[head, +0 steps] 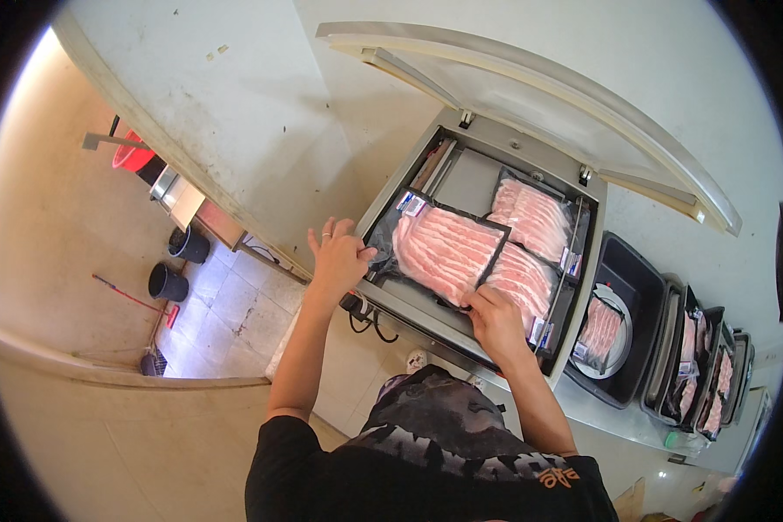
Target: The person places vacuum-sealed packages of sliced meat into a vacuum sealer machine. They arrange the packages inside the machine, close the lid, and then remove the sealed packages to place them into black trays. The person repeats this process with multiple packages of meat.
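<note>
A vacuum chamber sealer [473,173] stands before me with its lid [528,85] raised. Three packs of sliced raw pork belly lie in its chamber. The left pack [440,251] overlaps the front right pack [521,280], and the back right pack [532,218] lies behind. My right hand [499,323] pinches the near right corner of the left pack. At the chamber's left rim is my left hand [339,254], its thumb beside the loose clear plastic of that pack. Whether it grips the plastic cannot be made out.
To the right, a dark plastic tub [646,326] holds a round plate [620,355] with another meat pack [601,329]. Beyond it are trays [695,352] of more packs. Through an opening on the left are black buckets [168,282] and a red-handled floor tool [130,293].
</note>
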The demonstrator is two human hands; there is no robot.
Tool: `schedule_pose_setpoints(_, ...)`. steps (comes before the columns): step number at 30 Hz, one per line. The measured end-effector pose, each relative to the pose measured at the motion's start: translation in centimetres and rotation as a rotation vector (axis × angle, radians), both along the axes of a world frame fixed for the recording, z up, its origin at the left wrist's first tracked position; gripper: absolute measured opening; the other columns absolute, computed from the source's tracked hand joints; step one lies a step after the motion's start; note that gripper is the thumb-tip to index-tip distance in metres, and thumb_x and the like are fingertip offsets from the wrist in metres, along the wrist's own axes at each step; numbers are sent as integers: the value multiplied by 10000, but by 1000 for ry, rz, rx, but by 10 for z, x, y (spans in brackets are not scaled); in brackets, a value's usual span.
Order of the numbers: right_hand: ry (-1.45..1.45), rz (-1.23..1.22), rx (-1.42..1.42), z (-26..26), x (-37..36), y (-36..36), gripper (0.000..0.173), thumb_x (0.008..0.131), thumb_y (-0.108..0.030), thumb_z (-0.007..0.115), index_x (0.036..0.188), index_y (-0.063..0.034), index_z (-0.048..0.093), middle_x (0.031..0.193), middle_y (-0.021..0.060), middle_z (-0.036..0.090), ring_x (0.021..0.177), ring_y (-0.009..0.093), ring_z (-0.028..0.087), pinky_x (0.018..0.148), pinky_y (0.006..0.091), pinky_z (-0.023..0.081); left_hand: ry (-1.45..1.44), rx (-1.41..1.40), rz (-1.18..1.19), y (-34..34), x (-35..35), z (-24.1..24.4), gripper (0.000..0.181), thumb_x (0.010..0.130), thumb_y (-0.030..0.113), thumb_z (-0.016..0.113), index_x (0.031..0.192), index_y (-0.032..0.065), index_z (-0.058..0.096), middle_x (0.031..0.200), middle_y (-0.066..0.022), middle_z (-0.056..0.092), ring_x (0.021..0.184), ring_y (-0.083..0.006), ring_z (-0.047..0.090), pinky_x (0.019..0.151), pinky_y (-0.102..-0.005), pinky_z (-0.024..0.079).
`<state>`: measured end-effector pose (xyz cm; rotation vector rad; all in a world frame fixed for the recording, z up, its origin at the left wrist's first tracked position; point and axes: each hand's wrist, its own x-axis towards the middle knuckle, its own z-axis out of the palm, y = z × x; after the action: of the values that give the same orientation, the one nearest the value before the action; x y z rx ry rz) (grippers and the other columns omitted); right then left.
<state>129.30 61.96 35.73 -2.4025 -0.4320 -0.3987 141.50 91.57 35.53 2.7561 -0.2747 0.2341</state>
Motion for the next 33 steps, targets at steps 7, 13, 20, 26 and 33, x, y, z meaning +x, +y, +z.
schedule_pose_setpoints(7,-25,-16,-25,-2,2,-3,226,758,18,729,969,-59,699,864,109,611,848,341,637,755,447,511,-121,100,-24,-5,6,-8,146,811,188,770,835,44,785,1394,-117,569,1428,-409,410,1168,-723,187)
schedule_pose_setpoints(13,-4,-30,-23,-4,1,-5,198,742,5,704,927,-64,693,872,108,618,894,336,643,811,446,514,-163,206,-54,-8,10,-10,128,782,137,744,828,23,779,1393,-126,566,1424,-403,413,1173,-711,193)
schedule_pose_setpoints(20,52,42,11,4,1,-6,110,801,-33,742,902,-41,699,811,120,629,818,344,632,756,433,502,-146,98,-65,-4,20,-18,105,758,138,768,747,38,738,1395,-114,577,1402,-401,449,1156,-677,274)
schedule_pose_setpoints(26,30,85,-57,40,44,6,125,884,-149,717,908,-27,701,836,141,639,838,367,627,777,463,498,-185,21,-40,1,-3,1,191,812,241,805,826,53,772,1381,-154,569,1389,-431,442,1155,-709,252)
schedule_pose_setpoints(33,25,-2,-177,2,221,46,213,914,-219,703,1068,-83,755,1227,158,596,1195,370,531,1007,513,423,-158,108,-20,-8,-10,2,255,820,300,814,870,51,796,1416,-155,551,1416,-427,414,1158,-741,212)
